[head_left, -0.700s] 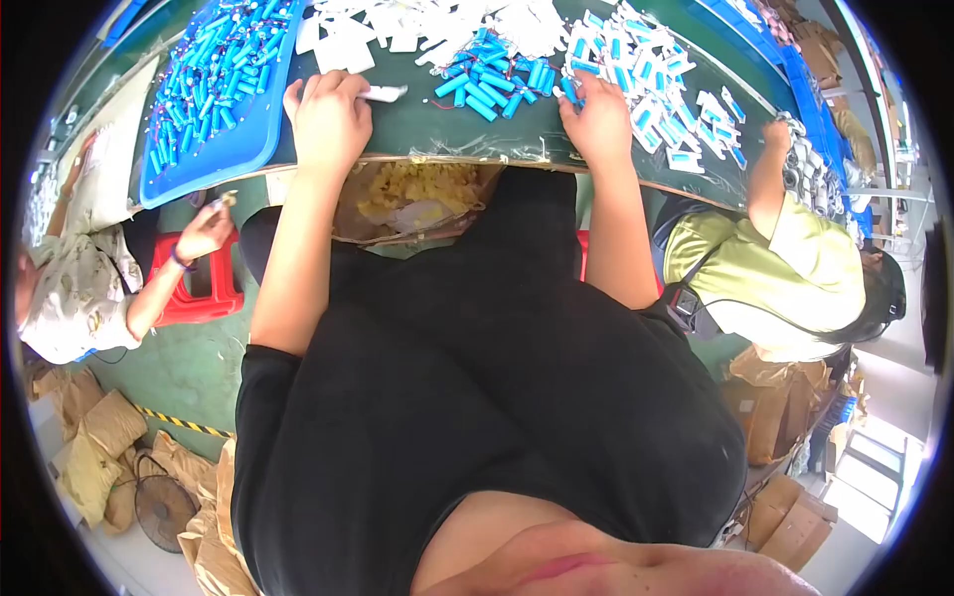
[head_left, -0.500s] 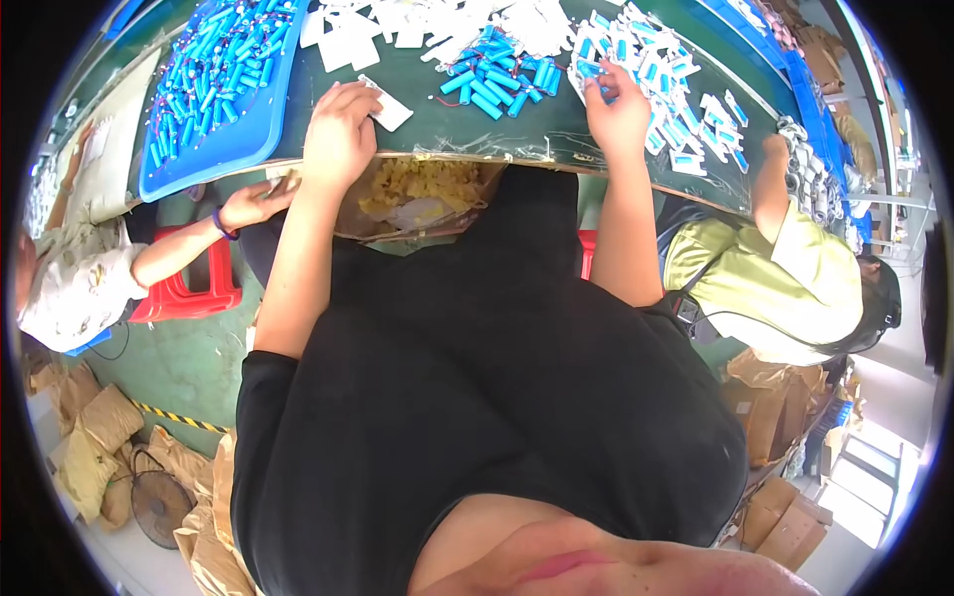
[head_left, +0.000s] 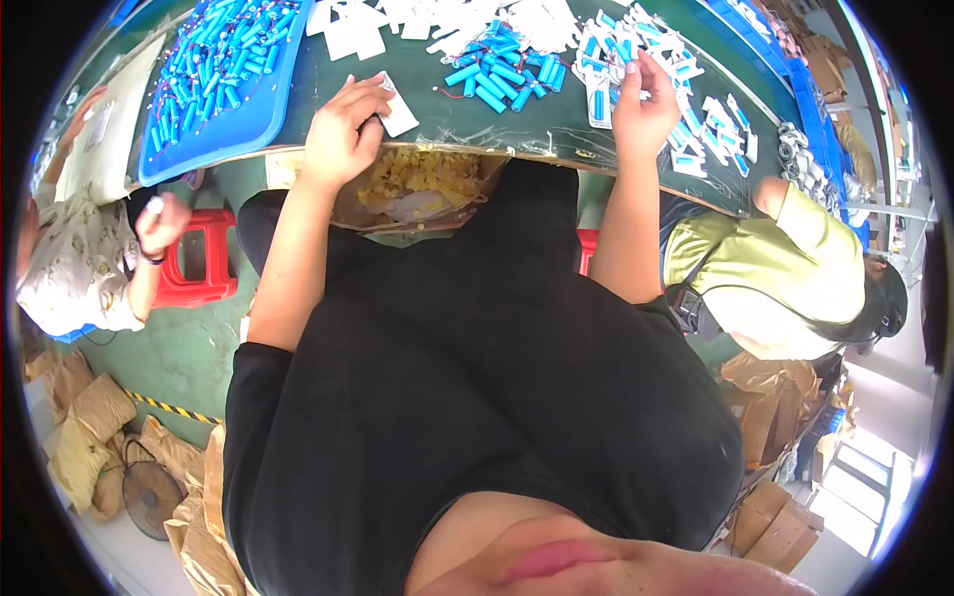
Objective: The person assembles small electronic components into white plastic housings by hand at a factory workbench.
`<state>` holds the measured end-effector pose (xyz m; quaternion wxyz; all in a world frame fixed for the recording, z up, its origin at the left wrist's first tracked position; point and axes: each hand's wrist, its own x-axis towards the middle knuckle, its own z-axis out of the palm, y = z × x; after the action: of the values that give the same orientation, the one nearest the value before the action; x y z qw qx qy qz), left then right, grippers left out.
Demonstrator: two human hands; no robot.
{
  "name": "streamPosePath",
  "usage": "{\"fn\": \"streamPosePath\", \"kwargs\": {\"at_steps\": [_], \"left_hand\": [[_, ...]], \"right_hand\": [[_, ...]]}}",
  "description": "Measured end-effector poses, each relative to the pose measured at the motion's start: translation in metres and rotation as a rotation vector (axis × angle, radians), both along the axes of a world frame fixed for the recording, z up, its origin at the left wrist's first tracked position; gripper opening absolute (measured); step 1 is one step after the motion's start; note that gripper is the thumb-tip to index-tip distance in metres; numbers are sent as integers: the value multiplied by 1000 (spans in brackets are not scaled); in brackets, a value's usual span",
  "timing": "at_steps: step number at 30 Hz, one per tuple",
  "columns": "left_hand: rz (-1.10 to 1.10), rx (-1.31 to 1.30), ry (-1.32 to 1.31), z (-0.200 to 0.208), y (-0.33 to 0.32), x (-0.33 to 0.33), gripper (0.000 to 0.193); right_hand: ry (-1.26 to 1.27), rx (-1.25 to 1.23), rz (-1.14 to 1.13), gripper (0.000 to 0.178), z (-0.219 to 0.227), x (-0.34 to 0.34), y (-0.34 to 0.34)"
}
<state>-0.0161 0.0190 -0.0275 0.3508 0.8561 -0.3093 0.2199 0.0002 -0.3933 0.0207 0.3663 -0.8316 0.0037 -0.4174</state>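
The green table (head_left: 467,127) is the biggest thing. On its left sits a blue tray (head_left: 262,119) full of blue sticks. A heap of white cards (head_left: 355,32) lies at the back. On the right is a mixed heap (head_left: 686,74), white bits with blue sticks. Yellow bits (head_left: 422,184) show below the table's edge. A smaller blue heap (head_left: 502,74) lies between the two hands. The left hand (head_left: 346,129) touches one white card (head_left: 398,107) on the table, just left of the blue heap; I can't tell if it pinches it. The right hand (head_left: 646,114) bends its fingers over the mixed heap; I can't tell if they hold anything.
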Motion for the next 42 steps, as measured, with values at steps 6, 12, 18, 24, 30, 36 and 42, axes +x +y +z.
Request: {"fn": "streamPosePath", "kwargs": {"at_steps": [6, 12, 18, 24, 30, 36, 42], "left_hand": [[139, 244, 35, 30, -10, -17, 18], [-24, 411, 112, 53, -13, -9, 7], [0, 452, 142, 44, -19, -4, 5], [0, 535, 130, 50, -22, 4, 6], [40, 614, 159, 58, -27, 5, 11], [42, 660, 192, 60, -28, 8, 16], [-122, 598, 17, 55, -20, 14, 17]], "right_hand": [[-183, -39, 167, 24, 16, -18, 37], [-24, -87, 659, 32, 3, -33, 109], [-12, -424, 851, 32, -30, -16, 121], [-61, -444, 641, 29, -45, -21, 123], [-9, -495, 540, 39, -34, -30, 128], [-33, -538, 505, 37, -45, -29, 128], [-89, -509, 538, 37, -48, -27, 125]]}}
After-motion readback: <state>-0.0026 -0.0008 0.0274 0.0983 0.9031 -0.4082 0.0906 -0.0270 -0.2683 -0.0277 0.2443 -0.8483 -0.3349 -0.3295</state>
